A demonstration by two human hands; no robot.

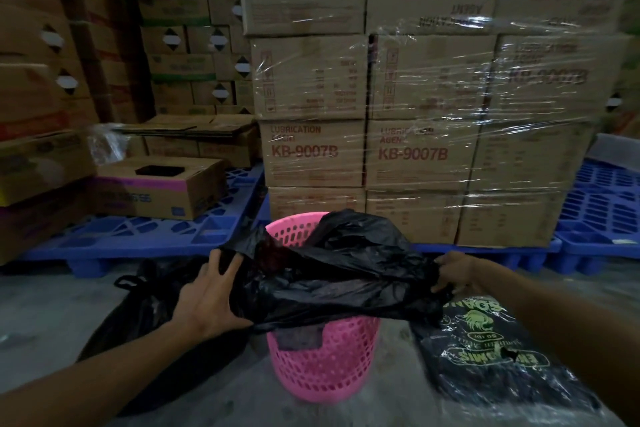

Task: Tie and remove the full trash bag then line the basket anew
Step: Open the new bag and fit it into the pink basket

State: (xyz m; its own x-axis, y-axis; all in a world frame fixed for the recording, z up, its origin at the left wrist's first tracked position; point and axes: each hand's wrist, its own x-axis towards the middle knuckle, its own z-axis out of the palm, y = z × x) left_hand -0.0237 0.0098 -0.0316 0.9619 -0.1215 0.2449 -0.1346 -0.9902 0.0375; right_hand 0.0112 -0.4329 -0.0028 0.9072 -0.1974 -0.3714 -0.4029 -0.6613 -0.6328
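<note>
A pink perforated basket stands on the floor in front of me. A fresh black bag is spread over its mouth, crumpled and partly draped across the rim. My left hand grips the bag's left edge. At the right edge, my right hand pinches the bag beyond the basket's rim. A full black trash bag with a knotted top lies on the floor to the basket's left, partly behind my left arm.
A plastic-wrapped pack of black bags with green print lies on the floor at the right. Blue pallets carry shrink-wrapped cardboard boxes right behind the basket. More cartons are stacked at the left.
</note>
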